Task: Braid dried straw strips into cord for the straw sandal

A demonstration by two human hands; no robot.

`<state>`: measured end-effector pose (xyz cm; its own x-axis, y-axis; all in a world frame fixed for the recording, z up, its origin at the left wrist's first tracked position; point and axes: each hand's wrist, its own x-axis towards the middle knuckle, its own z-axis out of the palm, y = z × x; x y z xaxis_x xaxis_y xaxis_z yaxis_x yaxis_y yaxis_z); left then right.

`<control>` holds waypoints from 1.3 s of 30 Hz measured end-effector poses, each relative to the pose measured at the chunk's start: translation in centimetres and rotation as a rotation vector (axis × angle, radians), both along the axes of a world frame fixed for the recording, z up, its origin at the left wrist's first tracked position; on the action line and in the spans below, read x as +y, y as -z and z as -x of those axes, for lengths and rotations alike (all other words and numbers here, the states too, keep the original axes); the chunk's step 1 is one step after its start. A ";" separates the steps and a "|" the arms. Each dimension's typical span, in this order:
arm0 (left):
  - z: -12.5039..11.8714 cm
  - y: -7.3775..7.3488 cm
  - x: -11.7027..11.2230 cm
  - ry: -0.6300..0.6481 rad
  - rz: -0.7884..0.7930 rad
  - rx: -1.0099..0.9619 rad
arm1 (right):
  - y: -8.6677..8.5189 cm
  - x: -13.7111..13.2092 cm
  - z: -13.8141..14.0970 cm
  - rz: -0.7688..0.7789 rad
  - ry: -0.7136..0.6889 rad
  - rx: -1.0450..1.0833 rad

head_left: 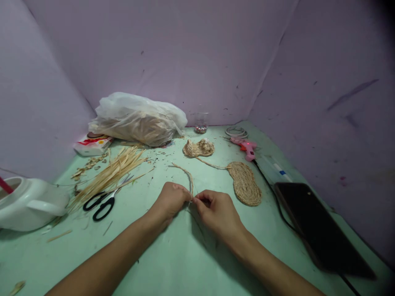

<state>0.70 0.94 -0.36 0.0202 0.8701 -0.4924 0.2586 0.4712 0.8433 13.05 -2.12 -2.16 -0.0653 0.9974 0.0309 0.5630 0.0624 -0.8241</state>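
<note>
My left hand (170, 200) and my right hand (217, 210) meet at the middle of the green table (173, 255), both pinched on the near end of a twisted straw cord (187, 176). The cord curves away from my fingers toward the back. A flat oval mat of coiled cord (245, 183) lies to the right of my right hand, a cord tail running from it to the back. A smaller coiled straw piece (198, 148) lies further back.
Black scissors (100, 203) and a bundle of straw strips (108, 174) lie left of my hands. A white pot (29, 202) stands at far left, a plastic bag (138, 119) at the back. A pink glue gun (246, 147) and black phone (319, 228) lie right.
</note>
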 end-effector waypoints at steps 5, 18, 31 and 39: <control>-0.1 0.1 0.0 -0.088 0.046 -0.109 | -0.1 -1.0 0.7 -0.190 -0.132 -0.199; -0.1 0.2 -0.2 -0.082 0.024 -0.229 | -0.8 -0.7 -0.1 -0.137 -0.109 -0.074; -0.6 -0.1 -0.6 0.035 -0.011 -0.168 | -0.3 1.3 -0.2 0.532 0.049 0.861; -0.1 1.1 -0.3 0.137 -0.171 0.005 | -0.7 1.5 -0.2 0.543 0.146 0.724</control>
<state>0.76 0.63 -1.47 0.1415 0.9305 -0.3379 0.3147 0.2813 0.9066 13.21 -0.64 -1.46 -0.0847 0.8839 -0.4600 -0.1311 -0.4676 -0.8742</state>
